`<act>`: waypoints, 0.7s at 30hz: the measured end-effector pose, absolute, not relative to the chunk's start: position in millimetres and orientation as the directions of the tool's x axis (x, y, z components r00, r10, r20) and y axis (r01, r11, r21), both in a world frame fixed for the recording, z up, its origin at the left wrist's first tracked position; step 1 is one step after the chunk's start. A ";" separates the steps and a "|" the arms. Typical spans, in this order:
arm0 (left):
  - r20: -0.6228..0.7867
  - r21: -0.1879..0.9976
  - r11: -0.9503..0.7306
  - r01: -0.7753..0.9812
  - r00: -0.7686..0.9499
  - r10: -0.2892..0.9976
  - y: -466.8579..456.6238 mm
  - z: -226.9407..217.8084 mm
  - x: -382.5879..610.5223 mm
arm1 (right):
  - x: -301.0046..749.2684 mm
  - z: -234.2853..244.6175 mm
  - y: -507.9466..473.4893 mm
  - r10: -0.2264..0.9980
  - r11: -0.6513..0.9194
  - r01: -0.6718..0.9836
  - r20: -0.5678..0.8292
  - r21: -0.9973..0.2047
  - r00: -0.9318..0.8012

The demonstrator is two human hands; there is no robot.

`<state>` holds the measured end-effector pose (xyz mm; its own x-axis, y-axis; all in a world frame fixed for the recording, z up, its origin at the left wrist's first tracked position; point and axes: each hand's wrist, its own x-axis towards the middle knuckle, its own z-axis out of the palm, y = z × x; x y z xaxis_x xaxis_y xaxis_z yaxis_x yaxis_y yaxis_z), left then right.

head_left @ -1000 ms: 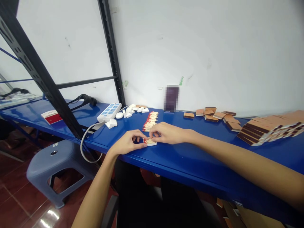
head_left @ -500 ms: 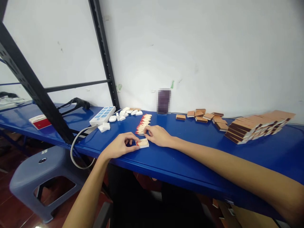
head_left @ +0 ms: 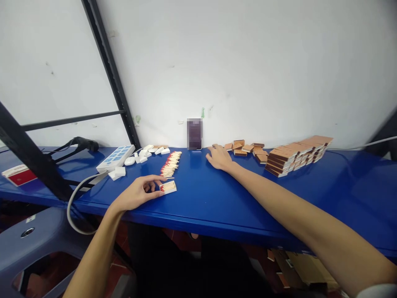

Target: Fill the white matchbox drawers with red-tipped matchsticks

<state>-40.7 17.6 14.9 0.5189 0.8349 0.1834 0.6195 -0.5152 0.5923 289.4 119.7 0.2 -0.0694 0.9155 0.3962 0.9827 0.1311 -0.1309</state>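
My left hand grips the left end of a small white matchbox tray between thumb and forefinger. Matches with red heads lie side by side in the tray, heads to the left. Just behind it stretches a long pile of loose matches, and a single match lies between pile and tray. Over by the wall, my right hand reaches with thumb and fingers apart, close to the left of several brown matchbox sleeves. Whatever lies under that palm is hidden.
A tall stack of matchboxes stands to the right. On the left are several white pieces, a power strip with its cable and a black rack post. A dark, pixelated upright object leans on the wall.
My right hand has left the matchbox tray and moved right and back to the brown sleeves. My left hand still holds the tray. The view has turned to the right.
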 end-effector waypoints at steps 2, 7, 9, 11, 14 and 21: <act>0.174 0.599 -0.506 0.621 0.516 0.839 15.5 17.3 -38.5 | 293.1 -1.6 118.6 0.930 0.143 0.982 0.357 -0.127 -0.090; 0.192 0.533 -0.505 0.679 0.484 0.854 10.9 21.1 -26.7 | 282.1 -10.0 53.6 0.849 0.443 0.886 0.379 -0.135 -0.367; 0.213 0.493 -0.517 0.699 0.480 0.851 10.4 20.6 -17.4 | 286.1 -12.9 16.1 0.735 0.642 0.743 0.429 -0.191 -0.525; 0.240 0.456 -0.554 0.697 0.503 0.830 8.9 18.9 -4.3 | 294.5 -13.4 -12.3 0.693 0.701 0.671 0.452 -0.242 -0.561; 0.258 0.422 -0.604 0.676 0.549 0.795 2.1 15.0 19.3 | 305.0 -10.1 -27.2 0.712 0.697 0.626 0.446 -0.351 -0.542; 0.365 0.347 -0.678 0.648 0.573 0.734 -17.9 6.5 52.9 | 295.7 -6.8 -15.3 0.724 0.689 0.568 0.449 -0.449 -0.524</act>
